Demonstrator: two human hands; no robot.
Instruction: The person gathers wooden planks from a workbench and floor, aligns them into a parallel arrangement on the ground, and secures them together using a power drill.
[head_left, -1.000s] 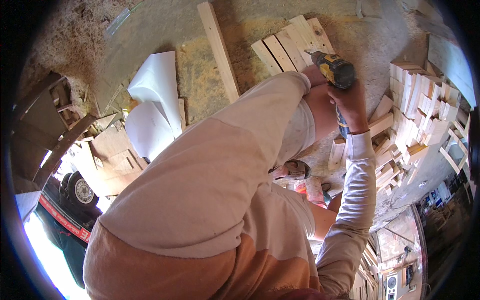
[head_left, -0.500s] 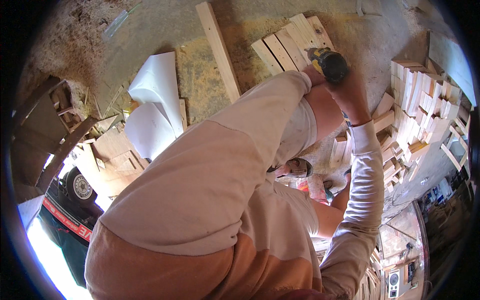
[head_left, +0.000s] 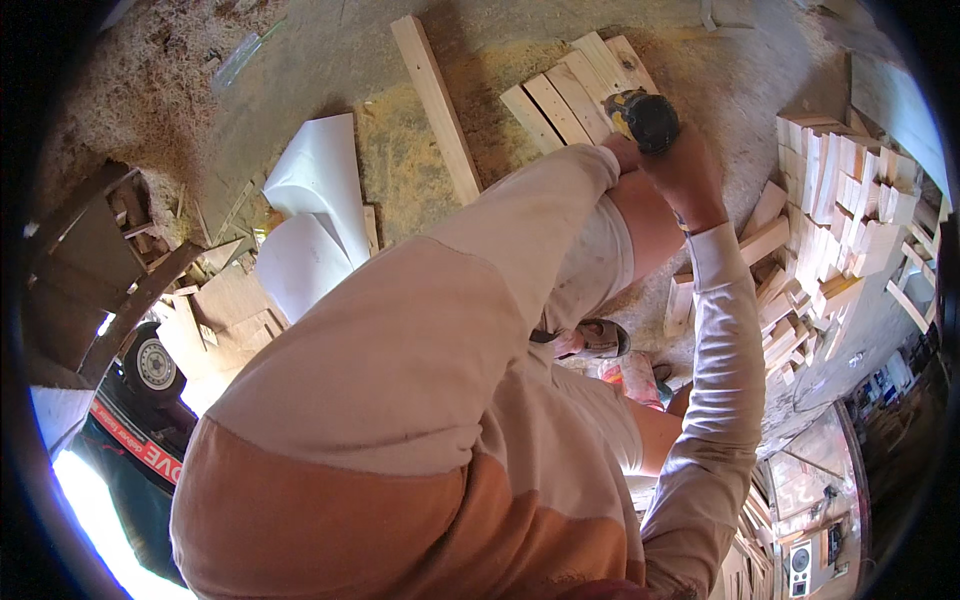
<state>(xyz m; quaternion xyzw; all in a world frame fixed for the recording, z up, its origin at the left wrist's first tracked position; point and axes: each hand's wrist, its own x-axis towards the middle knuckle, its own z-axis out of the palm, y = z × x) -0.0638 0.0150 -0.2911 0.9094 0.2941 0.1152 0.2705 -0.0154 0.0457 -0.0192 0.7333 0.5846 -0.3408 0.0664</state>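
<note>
In my right hand (head_left: 688, 182) is a black and yellow cordless drill (head_left: 648, 122), with my fingers closed round its grip. The drill points at the near right part of a row of pale wooden slats (head_left: 570, 98) lying side by side on the floor; whether its tip touches wood is hidden. Close beside the drill, my left hand (head_left: 623, 152) emerges from its sleeve at the near edge of the slats. Its fingers are out of sight behind the drill, so what they hold does not show.
A long wooden plank (head_left: 436, 108) lies left of the slats, and a curled white sheet (head_left: 318, 205) lies beyond it. Stacked wood pieces (head_left: 840, 200) stand at the right. Sawdust and wood shavings (head_left: 150, 90) cover the far left floor.
My right hand and the drill have shifted slightly left and away from me over the slats. The left hand stays close to the same spot.
</note>
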